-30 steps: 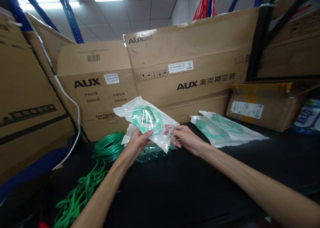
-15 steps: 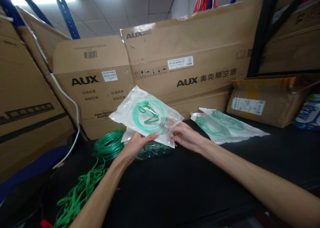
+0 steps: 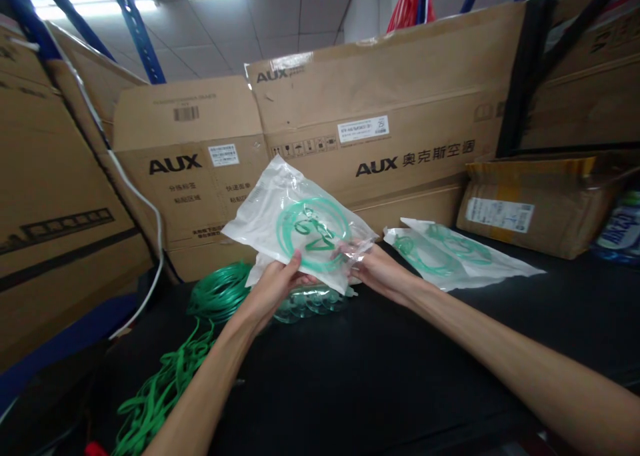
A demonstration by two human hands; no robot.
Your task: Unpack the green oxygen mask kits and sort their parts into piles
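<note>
I hold a clear plastic bag [image 3: 293, 219] with a coil of green tubing inside, tilted up above the black table [image 3: 380, 369]. My left hand [image 3: 274, 288] pinches the bag's lower edge, thumb on top. My right hand [image 3: 376, 269] grips the bag's lower right corner, fingers closed on the plastic. Under the bag lie more clear packets [image 3: 306, 304] with green parts. Two filled bags [image 3: 450, 256] lie flat to the right of my hands.
Loose green tubing coils [image 3: 217, 295] and green straps [image 3: 155, 389] lie at the left. Large AUX cardboard boxes [image 3: 380, 129] stand behind the table. A smaller taped box [image 3: 530, 203] sits at the right, with a white cable [image 3: 150, 243] hanging at the left.
The bag has been lifted and tipped more upright, its top corner now higher. Both hands stay on its lower edge.
</note>
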